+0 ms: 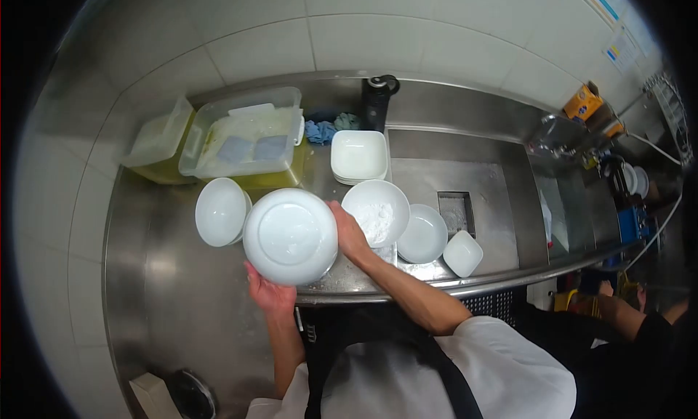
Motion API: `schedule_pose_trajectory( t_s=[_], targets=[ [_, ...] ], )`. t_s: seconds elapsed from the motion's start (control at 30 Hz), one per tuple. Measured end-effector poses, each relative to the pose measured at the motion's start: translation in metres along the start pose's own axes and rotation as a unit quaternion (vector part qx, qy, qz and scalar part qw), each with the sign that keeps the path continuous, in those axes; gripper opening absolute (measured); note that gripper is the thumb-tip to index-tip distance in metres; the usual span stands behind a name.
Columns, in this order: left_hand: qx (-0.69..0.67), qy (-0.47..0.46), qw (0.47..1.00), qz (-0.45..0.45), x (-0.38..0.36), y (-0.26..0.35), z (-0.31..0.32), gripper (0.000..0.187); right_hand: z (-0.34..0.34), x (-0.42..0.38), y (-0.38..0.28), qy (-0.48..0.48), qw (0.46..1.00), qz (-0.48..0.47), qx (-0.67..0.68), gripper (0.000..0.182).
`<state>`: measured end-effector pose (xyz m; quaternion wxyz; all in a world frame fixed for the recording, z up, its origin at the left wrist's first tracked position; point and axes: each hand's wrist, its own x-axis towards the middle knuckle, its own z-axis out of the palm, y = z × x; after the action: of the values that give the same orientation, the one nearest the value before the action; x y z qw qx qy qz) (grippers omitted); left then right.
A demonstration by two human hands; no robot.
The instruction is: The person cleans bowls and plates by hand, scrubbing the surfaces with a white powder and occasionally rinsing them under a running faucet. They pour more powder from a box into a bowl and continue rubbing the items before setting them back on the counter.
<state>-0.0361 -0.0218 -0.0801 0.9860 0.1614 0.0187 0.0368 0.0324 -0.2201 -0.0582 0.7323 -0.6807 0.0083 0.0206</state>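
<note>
I hold a round white plate (290, 235) upside down over the steel counter edge, its underside facing me. My left hand (267, 292) grips its near rim from below. My right hand (349, 234) grips its right rim. Just left of the plate stands a stack of white bowls (220, 212). To the right sit a white bowl with foam or powder inside (376, 212), a smaller white bowl (422, 234) and a small square white dish (462, 253). A stack of square white bowls (359, 156) stands behind them.
Clear plastic tubs (243, 139) with sponges and yellowish liquid sit at the back left, beside blue cloths (320, 131) and a black bottle (377, 99). A steel sink (182, 303) lies at the near left. A faucet (556, 139) is at the right. Another person's arm (625, 313) shows at the far right.
</note>
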Motion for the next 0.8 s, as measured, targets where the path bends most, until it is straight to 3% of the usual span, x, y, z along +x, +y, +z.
schedule_pose_trajectory(
  t_s=[0.03, 0.1, 0.13, 0.17, 0.2, 0.23, 0.27, 0.33, 0.37, 0.4, 0.43, 0.47, 0.5, 0.53, 0.57, 0.63, 0.7, 0.73, 0.8],
  targets=[
    [0.002, 0.000, 1.000, -0.012, 0.002, 0.003, 0.006, 0.056, -0.010, 0.005, -0.017, -0.073, 0.995, 0.066, 0.026, 0.054],
    [0.116, 0.023, 0.993, -0.003, -0.006, 0.013, 0.030, 0.053, 0.008, 0.010, 0.014, -0.029, 0.993, -0.101, -0.062, 0.056],
    [0.115, 0.030, 0.992, -0.031, -0.011, 0.016, 0.037, 0.053, 0.026, -0.020, -0.009, 0.012, 0.978, -0.140, -0.154, 0.058],
    [0.228, 0.021, 0.973, -0.007, -0.007, 0.018, 0.044, 0.049, 0.038, -0.036, 0.015, 0.034, 0.900, -0.289, -0.324, 0.061],
    [0.338, 0.007, 0.941, 0.023, -0.003, 0.014, 0.049, 0.045, 0.039, -0.055, -0.015, -0.080, 0.970, -0.114, -0.200, 0.067],
    [0.419, 0.033, 0.906, 0.038, 0.001, 0.005, 0.052, 0.035, 0.036, -0.064, -0.017, -0.069, 0.981, -0.105, -0.146, 0.061],
    [0.420, 0.033, 0.906, 0.037, 0.007, 0.000, 0.046, 0.035, 0.032, -0.070, -0.018, -0.066, 0.989, -0.098, -0.090, 0.055],
    [0.678, -0.034, 0.734, -0.016, 0.020, -0.003, 0.018, 0.029, -0.016, -0.032, 0.011, -0.100, 0.992, -0.023, -0.073, 0.036],
    [0.709, -0.075, 0.701, -0.009, 0.025, -0.009, 0.014, 0.027, -0.038, -0.022, 0.009, -0.002, 0.988, -0.044, -0.146, 0.023],
    [0.739, -0.114, 0.664, -0.005, 0.030, -0.015, 0.011, 0.024, -0.064, 0.000, 0.038, 0.040, 0.945, -0.097, -0.311, 0.025],
    [0.790, -0.143, 0.595, 0.023, 0.035, -0.021, 0.000, 0.021, -0.090, 0.009, 0.049, 0.017, 0.903, -0.101, -0.417, 0.027],
    [0.835, -0.169, 0.522, 0.049, 0.040, -0.028, -0.011, 0.019, -0.104, 0.014, 0.046, -0.034, 0.848, -0.015, -0.528, 0.025],
    [0.837, -0.154, 0.522, 0.050, 0.040, -0.035, -0.019, 0.019, -0.113, 0.018, 0.049, -0.091, 0.811, 0.034, -0.577, 0.025],
    [0.852, -0.185, 0.483, 0.075, 0.038, -0.041, -0.025, 0.017, -0.114, 0.022, 0.049, -0.145, 0.765, 0.080, -0.623, 0.024],
    [0.864, -0.218, 0.442, 0.103, 0.040, -0.045, -0.029, 0.016, -0.110, 0.025, 0.051, -0.154, 0.762, 0.071, -0.624, 0.024],
    [0.874, -0.232, 0.414, 0.102, 0.041, -0.050, -0.041, 0.016, -0.100, 0.021, 0.051, -0.124, 0.786, 0.120, -0.594, 0.030],
    [0.893, -0.265, 0.350, 0.104, 0.041, -0.055, -0.054, 0.018, -0.091, 0.020, 0.057, -0.106, 0.795, 0.086, -0.591, 0.028],
    [0.894, -0.259, 0.352, 0.100, 0.035, -0.052, -0.045, 0.018, -0.090, 0.019, 0.070, -0.083, 0.807, 0.060, -0.582, 0.027],
    [0.845, -0.228, 0.462, 0.142, 0.028, -0.047, -0.025, 0.020, -0.095, 0.030, 0.103, -0.097, 0.800, 0.039, -0.591, 0.025]
  ],
)
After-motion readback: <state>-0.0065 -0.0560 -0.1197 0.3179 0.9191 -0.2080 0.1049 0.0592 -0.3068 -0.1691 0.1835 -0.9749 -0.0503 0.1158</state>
